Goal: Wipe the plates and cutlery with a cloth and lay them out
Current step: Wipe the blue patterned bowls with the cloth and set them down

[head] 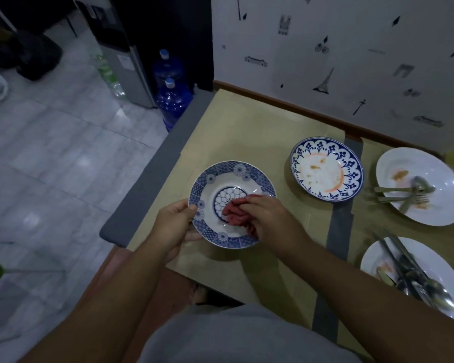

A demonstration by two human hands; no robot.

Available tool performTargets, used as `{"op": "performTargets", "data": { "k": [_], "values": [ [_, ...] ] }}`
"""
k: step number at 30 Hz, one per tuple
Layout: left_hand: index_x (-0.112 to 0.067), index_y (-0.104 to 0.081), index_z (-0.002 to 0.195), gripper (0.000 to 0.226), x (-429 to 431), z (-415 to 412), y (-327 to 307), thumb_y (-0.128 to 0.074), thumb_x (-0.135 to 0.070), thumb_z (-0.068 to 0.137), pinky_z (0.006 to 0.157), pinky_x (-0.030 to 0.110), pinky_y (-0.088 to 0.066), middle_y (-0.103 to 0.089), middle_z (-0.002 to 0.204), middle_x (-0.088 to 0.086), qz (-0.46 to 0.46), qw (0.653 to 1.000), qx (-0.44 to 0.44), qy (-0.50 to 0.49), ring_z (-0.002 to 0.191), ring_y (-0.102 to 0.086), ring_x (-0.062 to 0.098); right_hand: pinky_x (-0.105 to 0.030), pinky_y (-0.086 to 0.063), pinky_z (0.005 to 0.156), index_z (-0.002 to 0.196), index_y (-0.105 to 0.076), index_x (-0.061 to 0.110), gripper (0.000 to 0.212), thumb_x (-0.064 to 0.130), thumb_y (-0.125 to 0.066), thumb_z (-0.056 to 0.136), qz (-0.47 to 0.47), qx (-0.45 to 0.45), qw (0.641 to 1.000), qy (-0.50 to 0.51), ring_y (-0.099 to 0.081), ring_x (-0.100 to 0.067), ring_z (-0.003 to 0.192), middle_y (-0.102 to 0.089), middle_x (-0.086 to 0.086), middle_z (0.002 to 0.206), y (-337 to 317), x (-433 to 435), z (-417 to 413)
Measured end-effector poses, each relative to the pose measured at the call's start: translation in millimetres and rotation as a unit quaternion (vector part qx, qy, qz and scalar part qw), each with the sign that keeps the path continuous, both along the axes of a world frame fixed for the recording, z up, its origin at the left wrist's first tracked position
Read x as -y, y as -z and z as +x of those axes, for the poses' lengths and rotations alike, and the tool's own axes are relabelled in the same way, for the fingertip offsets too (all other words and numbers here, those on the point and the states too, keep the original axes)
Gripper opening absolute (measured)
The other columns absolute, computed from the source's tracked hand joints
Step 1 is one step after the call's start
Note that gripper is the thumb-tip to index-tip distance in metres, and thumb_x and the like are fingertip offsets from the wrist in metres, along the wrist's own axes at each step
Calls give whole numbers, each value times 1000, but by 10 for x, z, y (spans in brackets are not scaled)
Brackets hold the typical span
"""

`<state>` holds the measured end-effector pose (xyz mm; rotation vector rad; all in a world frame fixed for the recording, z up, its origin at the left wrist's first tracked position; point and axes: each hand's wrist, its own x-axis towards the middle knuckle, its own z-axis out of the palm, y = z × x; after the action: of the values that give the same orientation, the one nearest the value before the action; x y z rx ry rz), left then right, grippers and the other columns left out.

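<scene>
L grip [176,223] pinching, R grip [268,218] curled.

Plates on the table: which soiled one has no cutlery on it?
The floral blue-rimmed plate, mid-table: smeared orange but bare. The far white plate and near white plate both carry cutlery.

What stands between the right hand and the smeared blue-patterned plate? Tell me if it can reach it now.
Probably yes. Nothing lies between the right hand and the smeared blue-patterned plate, which sits just to its right. That hand grips the red cloth, so it would arrive cloth in hand.
</scene>
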<state>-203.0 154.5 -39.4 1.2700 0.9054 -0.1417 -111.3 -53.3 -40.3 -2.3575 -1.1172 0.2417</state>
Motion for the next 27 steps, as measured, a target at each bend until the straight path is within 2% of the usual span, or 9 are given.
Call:
{"op": "performTargets", "data": {
  "k": [5,9,10,14,16,19,21,24,27],
  "values": [
    [-11,-72,106,20,-607,-42,112,-52,-12,103,59,38,-64,-79,87,6,16,999,-31,-22,70,-75,22,-35,-47,99,115,-70,10,36,17,-55,84,9,-29,1000,4,-61,-24,110,-67,-4,122,120,-456,-16],
    [-11,-71,109,20,-836,-25,165,-52,-10,103,58,37,-63,-79,88,8,-11,999,-49,-5,72,-77,23,-5,-25,105,108,-72,5,33,11,-58,79,22,-57,998,18,-59,-20,106,-70,-9,115,96,-759,-64],
    [-11,-71,112,21,-877,-15,191,-52,-10,103,60,38,-63,-79,92,10,-18,998,-54,2,75,-77,24,-3,-23,103,108,-72,4,34,12,-57,78,15,-59,998,20,-59,-21,106,-70,-9,114,79,-814,-74],
    [-9,-71,115,22,-1006,47,170,-54,-10,101,67,44,-64,-79,93,11,-48,995,-76,42,75,-76,23,-20,-38,103,113,-71,7,37,14,-54,81,-20,-61,998,20,-62,-25,108,-69,-9,118,139,-939,-79],
    [-6,-73,107,18,-1067,100,92,-61,-13,96,71,43,-64,-79,96,12,-48,995,-84,36,78,-75,24,-25,-44,99,113,-71,8,35,14,-53,83,-21,-58,998,26,-63,-25,107,-68,-8,118,132,-953,-76],
    [-10,-65,82,15,-1186,191,-53,-67,-24,88,75,37,-54,-65,81,7,34,996,-77,1,75,-60,24,-10,-36,99,113,-71,5,35,19,-56,84,26,-52,997,42,-61,-13,107,-68,-6,118,-1,-924,-48],
    [-17,-60,81,14,-1179,291,-182,-65,-30,81,74,38,-42,-55,81,6,61,997,-45,21,79,-50,22,-3,-36,95,113,-70,4,29,11,-59,87,65,-62,993,82,-59,2,104,-68,-5,118,-81,-847,-3],
    [-21,-61,79,16,-875,582,-311,-64,-31,91,78,37,-46,-59,86,6,2,996,-10,93,81,-54,20,-7,-46,87,117,-70,7,35,-8,-57,88,92,-72,982,148,-60,8,105,-67,1,121,-172,-627,83],
    [-17,-58,94,20,-375,963,-329,-48,-31,104,76,33,-46,-55,92,4,-113,980,3,165,82,-55,17,-4,-46,71,120,-67,4,39,-14,-51,89,108,-91,968,207,-61,14,96,-65,1,120,-244,-275,166]
  ]
}}
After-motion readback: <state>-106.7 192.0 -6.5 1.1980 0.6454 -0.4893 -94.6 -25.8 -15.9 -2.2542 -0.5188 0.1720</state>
